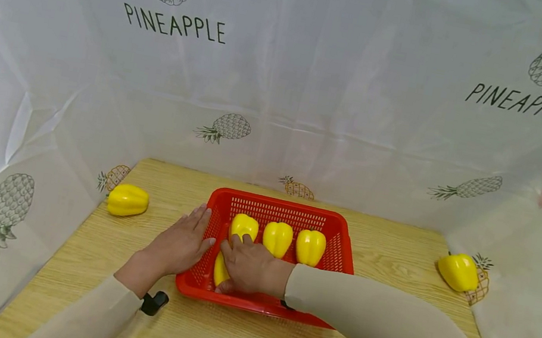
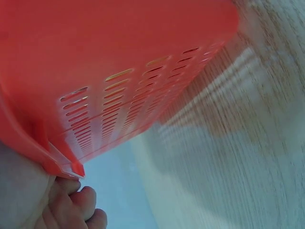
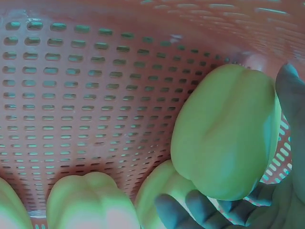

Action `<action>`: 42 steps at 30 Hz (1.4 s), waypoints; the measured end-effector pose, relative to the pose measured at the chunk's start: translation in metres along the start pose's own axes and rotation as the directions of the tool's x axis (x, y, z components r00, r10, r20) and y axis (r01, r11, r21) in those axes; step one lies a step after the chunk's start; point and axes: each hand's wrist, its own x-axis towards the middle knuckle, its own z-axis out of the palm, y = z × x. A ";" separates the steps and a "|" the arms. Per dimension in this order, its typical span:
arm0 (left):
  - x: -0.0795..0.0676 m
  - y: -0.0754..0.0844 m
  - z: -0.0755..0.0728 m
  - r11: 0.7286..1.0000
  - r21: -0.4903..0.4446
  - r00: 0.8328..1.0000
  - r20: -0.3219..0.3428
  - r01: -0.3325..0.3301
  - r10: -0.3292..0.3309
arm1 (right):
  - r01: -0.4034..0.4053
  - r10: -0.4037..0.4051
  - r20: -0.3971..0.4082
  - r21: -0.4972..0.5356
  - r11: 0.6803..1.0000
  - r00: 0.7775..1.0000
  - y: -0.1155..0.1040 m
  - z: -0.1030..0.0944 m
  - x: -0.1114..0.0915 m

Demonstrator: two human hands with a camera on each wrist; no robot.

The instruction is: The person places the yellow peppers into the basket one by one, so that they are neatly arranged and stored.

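A red plastic basket (image 1: 273, 309) with slotted walls stands on the table. My left hand (image 1: 182, 241) grips its left rim, thumb over the edge; in the left wrist view the fingers (image 2: 86, 202) lie beside the rim, outside the slotted wall. My right hand (image 1: 254, 266) reaches down inside and holds a yellow bell pepper (image 1: 220, 271) at the front left corner. The right wrist view shows thumb and fingers around this pepper (image 3: 224, 133). Three more yellow bell peppers, left (image 1: 244, 225), middle (image 1: 277, 238) and right (image 1: 310, 247), form a row behind the right hand.
One yellow bell pepper (image 1: 128, 200) lies on the wooden table (image 1: 387, 250) left of the basket, another (image 1: 458, 272) near the right edge. White sheeting (image 1: 327, 94) with pineapple prints encloses the back and sides.
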 end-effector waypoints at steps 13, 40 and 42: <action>0.001 0.007 -0.004 1.000 0.011 1.000 0.001 -0.025 0.025 | -0.049 0.035 -0.199 -0.064 0.997 0.979 0.013 0.002 -0.010; 0.001 0.007 -0.006 0.996 0.085 0.999 0.043 0.016 -0.020 | -0.174 0.199 -0.233 0.123 0.977 0.952 0.067 -0.015 -0.056; 0.000 0.007 -0.006 0.996 0.083 0.999 0.044 0.018 -0.021 | -0.185 0.221 -0.247 0.159 0.970 0.944 0.075 -0.013 -0.065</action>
